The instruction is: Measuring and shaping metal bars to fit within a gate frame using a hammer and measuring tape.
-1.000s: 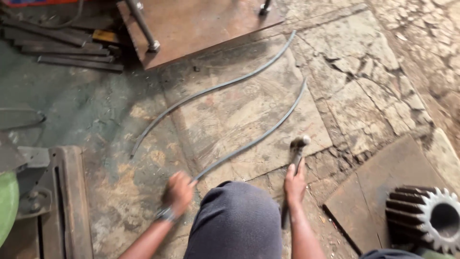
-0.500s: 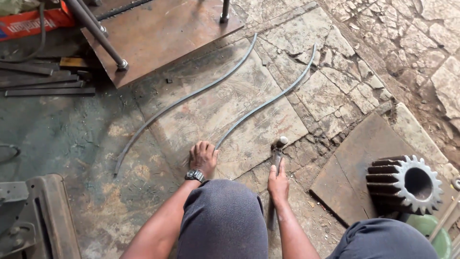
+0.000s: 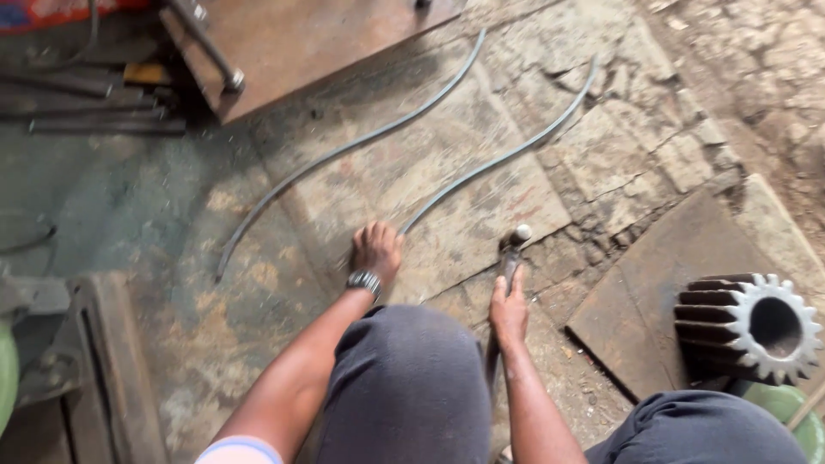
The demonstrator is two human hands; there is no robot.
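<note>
Two curved steel rods are seen lying on the cracked stone floor [image 3: 653, 146], well apart from each other. The near end of the right rod [image 3: 498, 159] is pinned under the left hand [image 3: 375, 251], whose fingers are spread flat upon it. A hammer [image 3: 509, 258] is gripped by the right hand [image 3: 509, 311], the fingers being clamped round its handle and the head resting on the floor just right of the rod's end. The rod is thin, grey, dull and long, bowed in a gentle arc. It is judged stiff, fairly heavy and springy under blows; hold is best taken near an end. The left rod [image 3: 344, 155] lies untouched. A toothed gear [image 3: 748, 326] stands at near right.
</note>
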